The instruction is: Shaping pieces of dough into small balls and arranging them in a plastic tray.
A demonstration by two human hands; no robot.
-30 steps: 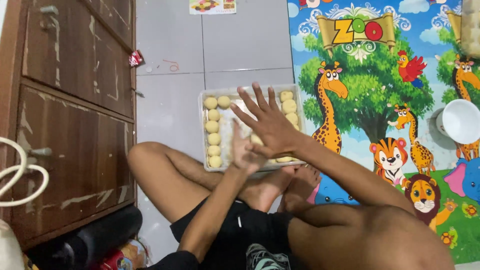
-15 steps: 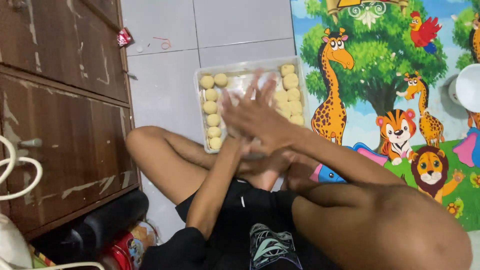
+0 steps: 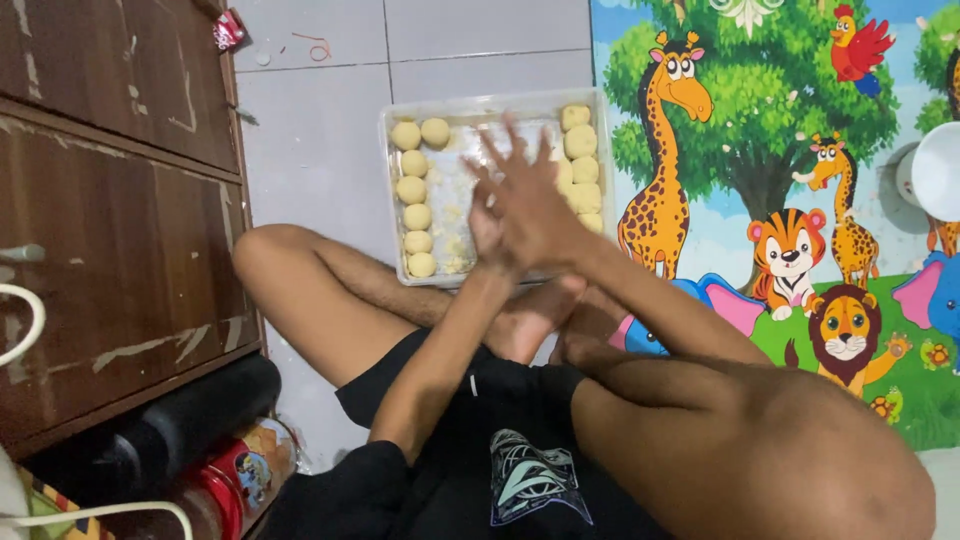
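- I see my left hand (image 3: pixel 487 215) and right hand (image 3: pixel 535 205) pressed flat together over the clear rectangular plastic tray (image 3: pixel 450 108); I cannot tell what is between them
- small round pale dough balls (image 3: pixel 412 190) sit in rows inside that tray; the tray rests on grey floor tiles (image 3: pixel 310 140)

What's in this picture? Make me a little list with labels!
place: tiled floor, person sits cross-legged
left hand: palm pressed against right hand, above the tray
between palms: hidden, cannot tell
tray: clear, rectangular, on the floor
dough balls: pale yellow, in rows along the tray's left and right sides
mat: colourful animal play mat, beside the tray
cabinet: dark wood, on the other side
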